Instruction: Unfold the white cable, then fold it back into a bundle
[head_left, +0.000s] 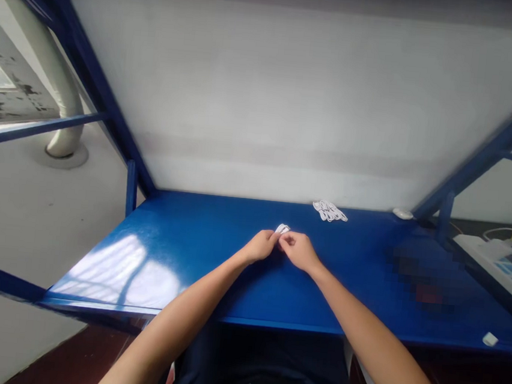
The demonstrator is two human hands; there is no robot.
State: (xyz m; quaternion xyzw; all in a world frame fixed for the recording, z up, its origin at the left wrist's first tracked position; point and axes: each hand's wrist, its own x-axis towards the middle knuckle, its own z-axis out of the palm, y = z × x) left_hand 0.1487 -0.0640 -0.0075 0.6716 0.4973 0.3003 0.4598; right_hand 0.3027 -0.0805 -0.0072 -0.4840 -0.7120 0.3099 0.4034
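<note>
Over the middle of the blue table [206, 235], a small white looped cord [283, 228] pokes up between my two hands. My left hand [260, 245] is closed, its thumb and fingers gripping the cord's lower left side. From the right, my right hand [299, 250] pinches at the same cord with thumb and forefinger, so the fingertips of both hands nearly meet. Part of the cord is hidden by the fingers. Beyond my hands, close to the back edge, lies a pile of similar white looped cords [330, 211].
A rounded white object [402, 214] rests at the back right corner. Near the front right edge is a small white block [490, 339]. A white power strip [498, 263] with plugs stands at the right. Blue frame posts [131, 186] flank the table, with a pale panel [283, 98] behind.
</note>
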